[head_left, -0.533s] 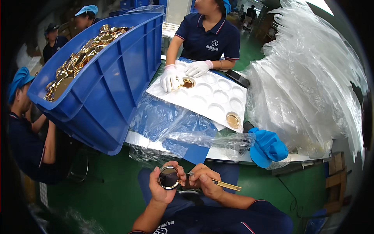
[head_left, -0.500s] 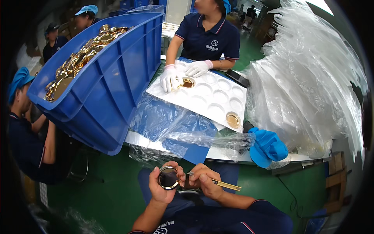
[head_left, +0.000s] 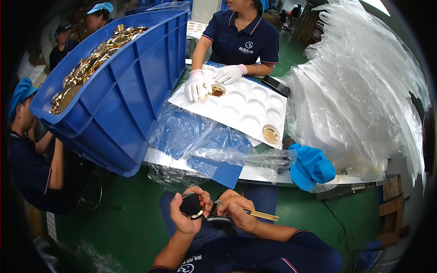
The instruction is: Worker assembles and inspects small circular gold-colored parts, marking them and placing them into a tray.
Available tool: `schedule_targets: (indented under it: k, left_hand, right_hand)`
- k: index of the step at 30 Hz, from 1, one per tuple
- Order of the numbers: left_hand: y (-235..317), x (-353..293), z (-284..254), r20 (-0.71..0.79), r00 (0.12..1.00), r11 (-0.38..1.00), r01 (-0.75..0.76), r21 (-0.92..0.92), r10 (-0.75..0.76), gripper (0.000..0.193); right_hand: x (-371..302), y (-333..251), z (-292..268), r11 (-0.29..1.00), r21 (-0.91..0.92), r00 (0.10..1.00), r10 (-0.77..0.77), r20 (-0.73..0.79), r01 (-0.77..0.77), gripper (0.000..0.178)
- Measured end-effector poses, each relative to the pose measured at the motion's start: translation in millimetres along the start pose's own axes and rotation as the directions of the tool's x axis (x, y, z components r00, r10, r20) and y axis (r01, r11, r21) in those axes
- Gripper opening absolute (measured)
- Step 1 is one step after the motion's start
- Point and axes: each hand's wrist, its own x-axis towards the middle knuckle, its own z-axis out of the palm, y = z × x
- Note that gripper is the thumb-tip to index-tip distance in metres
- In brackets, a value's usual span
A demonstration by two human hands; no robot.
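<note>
My left hand point(head_left: 185, 219) is closed around the edge of a round gold-rimmed disc point(head_left: 192, 205), its dark, glossy face turned up. Just to its right, my right hand point(head_left: 240, 212) grips a slim tool point(head_left: 261, 214). A grey flat tip shows at the tool's left end, close to the disc but apart from it. Two straight yellowish prongs stick out past the right side of the hand. My fingers hide the middle of the tool. Both hands are above my lap, in front of the table's near edge.
A blue bin point(head_left: 123, 86) heaped with gold round parts point(head_left: 91, 61) stands left. Across the table, a co-worker's gloved hands point(head_left: 198, 85) are at a white tray point(head_left: 227, 107) with round hollows. A blue cap point(head_left: 312, 167) and stacked clear plastic point(head_left: 350, 100) are right.
The disc has tilted a little in my left hand, and its face looks darker. My right hand keeps its grip on the tool. The whole view has shifted slightly.
</note>
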Motion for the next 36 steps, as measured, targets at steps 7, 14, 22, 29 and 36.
schedule_targets:
  k: [7,14,22,29,36]
  left_hand:
    - [0,-8,-1,-0.034,0.998,0.998,-0.06,0.008,0.06,0.051]
    - [7,5,-6,0.035,0.999,1.0,-0.007,-0.005,0.008,0.05]
    - [7,5,-10,-0.033,0.999,0.999,0.022,-0.037,-0.023,0.056]
    - [7,-5,-9,0.042,0.999,0.995,0.031,-0.09,-0.028,0.059]
    - [3,-10,-1,-0.017,1.0,0.998,-0.02,0.053,0.021,0.061]
  right_hand:
    - [-10,0,4,1.0,-0.018,1.0,0.003,0.015,-0.003,0.03]
    - [-2,-3,1,0.998,0.002,0.997,-0.064,-0.035,0.064,0.027]
    - [4,5,10,0.994,0.105,0.991,0.041,-0.127,-0.028,0.019]
    - [-1,10,15,0.99,0.106,0.982,0.104,-0.155,-0.088,0.019]
    - [-4,14,16,0.994,0.095,0.979,0.079,-0.19,-0.062,0.018]
